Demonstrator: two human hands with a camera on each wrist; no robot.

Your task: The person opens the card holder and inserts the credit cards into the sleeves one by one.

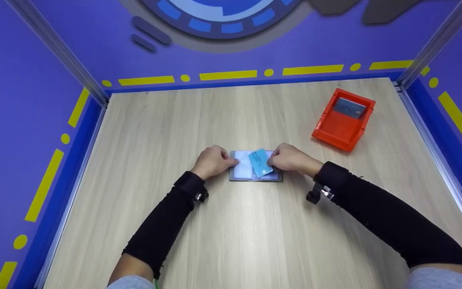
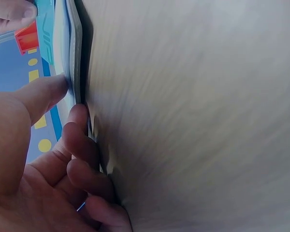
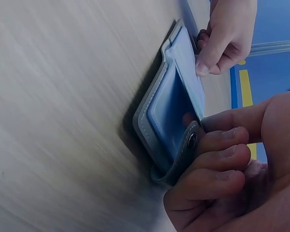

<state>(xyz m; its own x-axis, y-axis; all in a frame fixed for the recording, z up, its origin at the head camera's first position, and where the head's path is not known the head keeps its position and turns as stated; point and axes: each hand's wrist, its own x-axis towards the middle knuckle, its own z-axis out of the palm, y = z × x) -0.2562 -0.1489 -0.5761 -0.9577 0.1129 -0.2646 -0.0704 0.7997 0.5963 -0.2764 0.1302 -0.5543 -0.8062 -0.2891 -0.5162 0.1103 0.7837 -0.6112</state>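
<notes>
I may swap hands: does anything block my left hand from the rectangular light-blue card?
Nothing visible does: between the left hand and the light-blue card lies only the pale inside of the open grey wallet.

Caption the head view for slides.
Right fingers hold a turquoise rectangular card over an open grey-edged wallet; left fingers grip the wallet's edge.

Head view is bright; tabletop (image 1: 251, 233) shows sheen; wrist views dimmer (blurred).
</notes>
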